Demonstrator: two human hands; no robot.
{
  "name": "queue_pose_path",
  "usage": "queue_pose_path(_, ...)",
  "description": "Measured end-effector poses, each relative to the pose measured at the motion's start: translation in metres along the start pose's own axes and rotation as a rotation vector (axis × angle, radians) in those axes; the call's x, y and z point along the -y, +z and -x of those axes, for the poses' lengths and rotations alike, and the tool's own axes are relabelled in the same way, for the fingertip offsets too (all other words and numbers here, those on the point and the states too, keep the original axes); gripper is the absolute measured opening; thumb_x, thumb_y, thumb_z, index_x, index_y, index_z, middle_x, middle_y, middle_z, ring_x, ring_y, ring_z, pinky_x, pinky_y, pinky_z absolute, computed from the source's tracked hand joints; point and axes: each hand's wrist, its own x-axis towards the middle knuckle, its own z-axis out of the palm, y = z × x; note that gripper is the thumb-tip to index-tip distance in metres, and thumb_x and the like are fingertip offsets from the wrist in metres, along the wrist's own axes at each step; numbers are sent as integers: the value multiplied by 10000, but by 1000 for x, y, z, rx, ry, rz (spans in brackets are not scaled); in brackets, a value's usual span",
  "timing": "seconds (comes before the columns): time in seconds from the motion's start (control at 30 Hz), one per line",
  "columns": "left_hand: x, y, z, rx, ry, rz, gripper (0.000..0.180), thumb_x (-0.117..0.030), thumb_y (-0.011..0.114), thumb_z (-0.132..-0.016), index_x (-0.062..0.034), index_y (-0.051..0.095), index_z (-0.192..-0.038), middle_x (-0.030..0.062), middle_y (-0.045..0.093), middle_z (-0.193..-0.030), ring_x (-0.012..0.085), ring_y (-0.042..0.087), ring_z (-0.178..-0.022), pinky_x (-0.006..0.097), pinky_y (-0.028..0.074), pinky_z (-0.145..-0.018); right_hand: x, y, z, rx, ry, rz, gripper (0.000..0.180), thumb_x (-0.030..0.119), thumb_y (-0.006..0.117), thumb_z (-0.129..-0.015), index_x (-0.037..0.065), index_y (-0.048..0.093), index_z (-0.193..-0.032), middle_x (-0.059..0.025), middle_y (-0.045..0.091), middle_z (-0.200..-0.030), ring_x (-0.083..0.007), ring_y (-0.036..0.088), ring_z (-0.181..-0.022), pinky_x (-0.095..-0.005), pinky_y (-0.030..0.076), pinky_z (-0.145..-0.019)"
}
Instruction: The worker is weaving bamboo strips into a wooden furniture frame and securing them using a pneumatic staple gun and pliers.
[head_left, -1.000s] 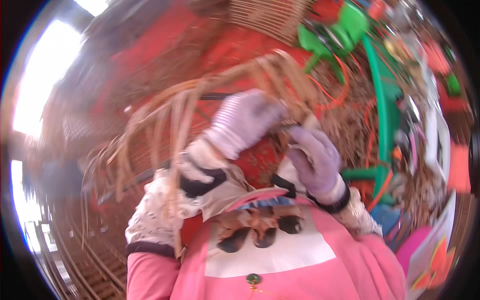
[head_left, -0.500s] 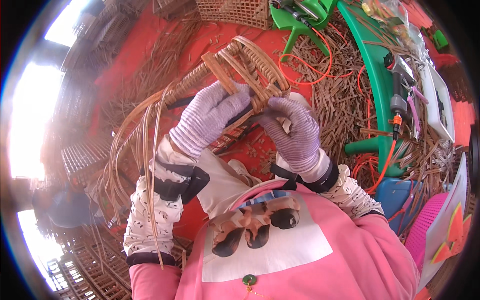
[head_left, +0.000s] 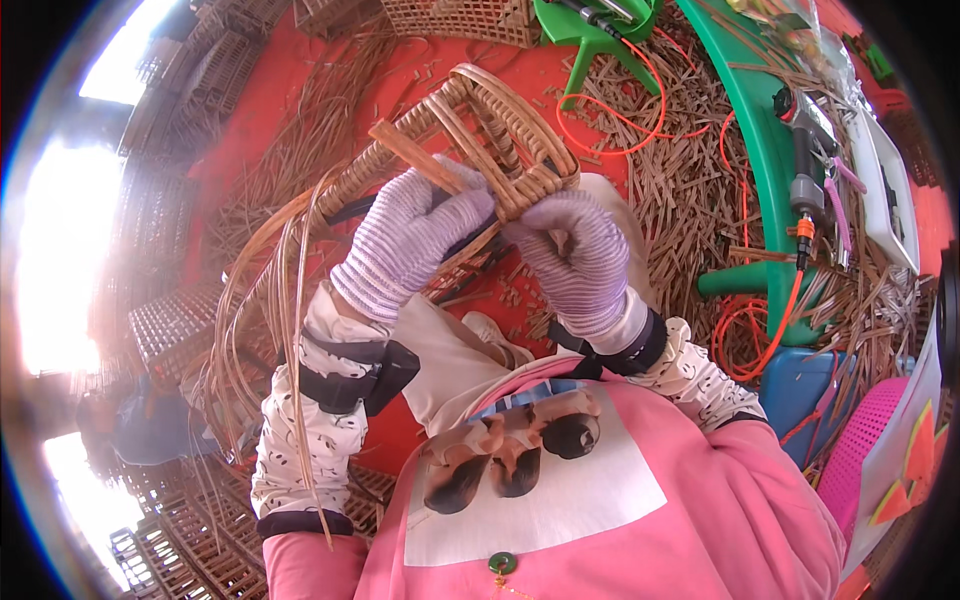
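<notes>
A partly woven brown wicker basket [head_left: 531, 130] is tilted up before me, its braided rim turned away from my body. My left hand [head_left: 405, 235], in a ribbed lilac-white glove, closes round the basket's near side, with a flat strip [head_left: 412, 152] sticking up past its fingers. At the near right corner my right hand [head_left: 578, 258], gloved alike, has its fingers curled and pressed against the weave. Whether it pinches a strand there is hidden. Long loose strands [head_left: 298, 370] trail from the basket's left end over my left sleeve.
Cut strips [head_left: 680, 185] litter the red floor [head_left: 415, 75]. To the right, a green table [head_left: 742, 110] bears an air tool [head_left: 803, 165] with an orange hose and a white tray [head_left: 885, 190]. A green stool [head_left: 590, 45] and woven baskets [head_left: 460, 20] stand ahead; more baskets [head_left: 175, 325] lie left.
The flat strip by my left hand leans farther left. Both hands have shifted slightly left, and my right fingers are curled more tightly at the basket's corner.
</notes>
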Motion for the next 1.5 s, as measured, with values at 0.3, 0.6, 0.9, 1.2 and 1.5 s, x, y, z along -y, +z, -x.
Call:
queue_pose_path(0.3,4,0,2,17,53,-90,160,-83,638,-789,19,595,-905,72,625,-834,124,585,-778,258,473,-713,11,-11,-1,-18,279,-22,280,100,723,-728,31,547,-934,-68,629,-800,-138,616,-685,-244,478,-595)
queue_pose_path(0.6,2,0,3,32,171,-132,176,-102,648,-779,10,598,-905,74,632,-837,130,588,-780,269,472,-699,26,-17,-19,189,286,196,299,134,686,-748,14,539,-978,-107,615,-765,-204,619,-658,-293,490,-579)
queue_pose_path(0.9,6,-1,2,37,118,-80,103,-60,611,-802,-4,570,-878,58,615,-860,117,570,-830,270,469,-751,19,-13,-24,163,43,265,260,30,636,-702,12,578,-955,-134,614,-719,-274,606,-603,-334,481,-536)
queue_pose_path(1.2,2,1,8,-58,194,-199,125,-78,608,-818,15,621,-901,57,639,-830,110,586,-784,258,477,-734,32,-15,-30,275,127,281,265,44,639,-700,0,581,-955,-136,619,-721,-282,608,-605,-337,488,-541)
queue_pose_path(1.5,-1,13,23,-238,423,-323,181,-169,600,-823,6,630,-864,152,618,-731,223,618,-659,318,479,-591,27,-24,-34,320,83,249,299,90,668,-719,25,565,-992,-134,633,-801,-301,623,-705,-349,497,-592)
